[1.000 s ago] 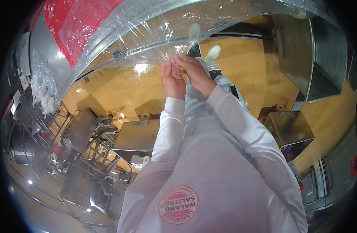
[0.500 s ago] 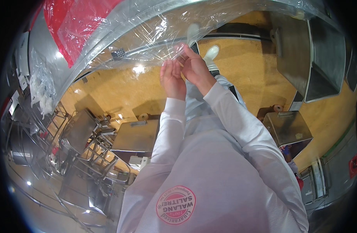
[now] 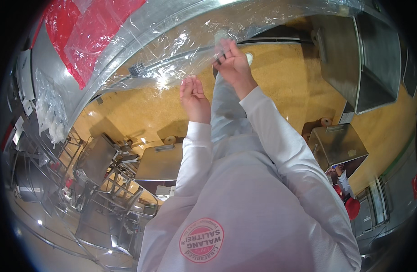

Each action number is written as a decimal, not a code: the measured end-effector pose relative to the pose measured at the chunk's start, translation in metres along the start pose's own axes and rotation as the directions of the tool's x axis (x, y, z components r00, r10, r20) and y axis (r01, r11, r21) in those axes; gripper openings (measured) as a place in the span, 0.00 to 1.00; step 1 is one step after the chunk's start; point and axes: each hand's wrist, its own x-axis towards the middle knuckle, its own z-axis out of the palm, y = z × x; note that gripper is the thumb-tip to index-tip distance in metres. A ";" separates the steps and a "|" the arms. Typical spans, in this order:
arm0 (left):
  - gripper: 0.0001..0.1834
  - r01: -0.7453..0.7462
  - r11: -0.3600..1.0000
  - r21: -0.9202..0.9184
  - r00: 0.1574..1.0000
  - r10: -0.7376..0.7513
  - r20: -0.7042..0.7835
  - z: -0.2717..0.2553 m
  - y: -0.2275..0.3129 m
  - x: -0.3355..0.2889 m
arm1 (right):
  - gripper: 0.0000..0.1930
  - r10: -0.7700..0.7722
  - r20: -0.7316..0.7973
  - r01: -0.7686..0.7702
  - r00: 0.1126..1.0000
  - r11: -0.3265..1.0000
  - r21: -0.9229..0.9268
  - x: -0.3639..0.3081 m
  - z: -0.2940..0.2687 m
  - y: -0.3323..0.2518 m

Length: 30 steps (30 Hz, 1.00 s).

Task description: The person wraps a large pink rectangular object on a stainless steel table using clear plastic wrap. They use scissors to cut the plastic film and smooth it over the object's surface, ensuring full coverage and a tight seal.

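A wide sheet of clear plastic film [image 3: 172, 50] hangs over the edge of the metal table in front of me, wrinkled and glossy. My left hand [image 3: 196, 100] is at its lower edge, fingers curled together and apparently pinching the film. Farther right and a little higher, my right hand [image 3: 236, 68] reaches up to the film's edge. Its fingers are spread somewhat apart, and the film partly veils the fingertips. I cannot make out any grip there.
Red plastic [image 3: 93, 38] under clear film lies on the metal table [image 3: 54, 54] at far left, near a bunched clear bag [image 3: 50, 109]. A large steel bin [image 3: 340, 63] stands at right. Steel carts [image 3: 161, 163] and a smaller steel box [image 3: 337, 145] stand behind me; another person in red headwear [image 3: 352, 207] is at lower right.
My hands have moved apart: the left went slightly left and down, the right moved right and up with its fingers spreading. The film's lower edge has shifted with them.
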 end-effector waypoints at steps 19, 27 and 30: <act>0.16 0.314 0.800 -0.512 0.948 -0.239 0.209 0.006 -0.001 0.061 | 0.12 -0.210 -0.060 0.187 0.976 0.946 -0.265 -0.027 -0.020 -0.111; 0.12 -0.089 0.550 -0.830 0.995 0.010 -0.100 -0.067 0.015 0.134 | 0.16 -0.135 -0.180 0.157 0.974 0.981 0.113 -0.001 -0.006 -0.142; 0.12 -0.115 0.497 -0.860 0.992 0.012 -0.125 -0.134 0.043 0.153 | 0.16 -0.232 -0.096 0.240 0.968 0.967 0.084 0.016 -0.036 -0.163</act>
